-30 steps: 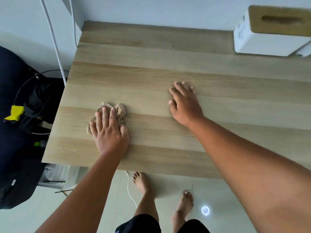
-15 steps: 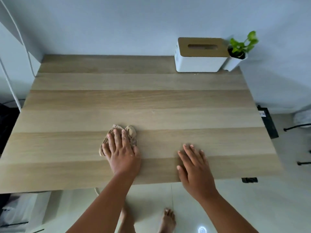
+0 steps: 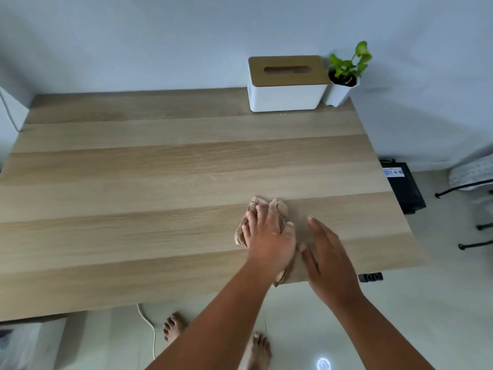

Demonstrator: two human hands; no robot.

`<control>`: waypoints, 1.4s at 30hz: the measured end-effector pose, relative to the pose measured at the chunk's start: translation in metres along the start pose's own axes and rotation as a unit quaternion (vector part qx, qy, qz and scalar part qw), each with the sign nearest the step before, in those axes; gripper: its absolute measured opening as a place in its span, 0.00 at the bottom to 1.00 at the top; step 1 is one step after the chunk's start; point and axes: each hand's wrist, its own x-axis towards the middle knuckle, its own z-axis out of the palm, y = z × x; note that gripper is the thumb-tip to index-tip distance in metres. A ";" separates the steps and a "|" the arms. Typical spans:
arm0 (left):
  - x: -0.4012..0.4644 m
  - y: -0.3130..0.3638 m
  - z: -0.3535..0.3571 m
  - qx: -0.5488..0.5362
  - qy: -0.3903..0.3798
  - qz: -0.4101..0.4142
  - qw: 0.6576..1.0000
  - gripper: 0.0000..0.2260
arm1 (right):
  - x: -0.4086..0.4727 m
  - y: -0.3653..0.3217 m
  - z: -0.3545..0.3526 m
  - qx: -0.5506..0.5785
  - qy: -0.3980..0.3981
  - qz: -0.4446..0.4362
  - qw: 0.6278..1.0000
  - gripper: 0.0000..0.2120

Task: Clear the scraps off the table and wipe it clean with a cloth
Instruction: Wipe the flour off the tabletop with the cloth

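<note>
I'm well into the wiping stage. My left hand (image 3: pixel 269 236) lies flat on the tan cloth (image 3: pixel 269 206), fingers straight and spread, pressing the bunched fabric onto the desk (image 3: pixel 133 182) rather than curling round it. The cloth sits at about four o'clock on the desktop, near the front edge, with a tail of it trailing back under my wrist and hanging just over that edge. My right hand (image 3: pixel 324 252) is just beside it at three o'clock from the cloth, fingers straight and together, palm down on or just above the wood; I cannot tell whether it actually touches. It holds nothing.

As for the scraps, I see no large pieces anywhere on the wood, so I judge the clearing part done or nearly so. A few pale specks show at the foot of the tissue box (image 3: pixel 286 96) at one o'clock, and there is a faint pale mark near the desk's centre; whether these are crumbs or grain I cannot say.

What seems left to me is the rest of the surface: the far strip towards twelve o'clock, the whole nine o'clock side, and the tight corner around the box and the potted plant (image 3: pixel 344 76) touching its right side. Nothing in the wood's look tells me which parts have already been wiped.
</note>
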 end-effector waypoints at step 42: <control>0.105 -0.140 -0.153 0.352 0.242 0.085 0.900 0.34 | 0.296 -0.127 0.132 -0.158 -0.073 -0.007 0.985 0.35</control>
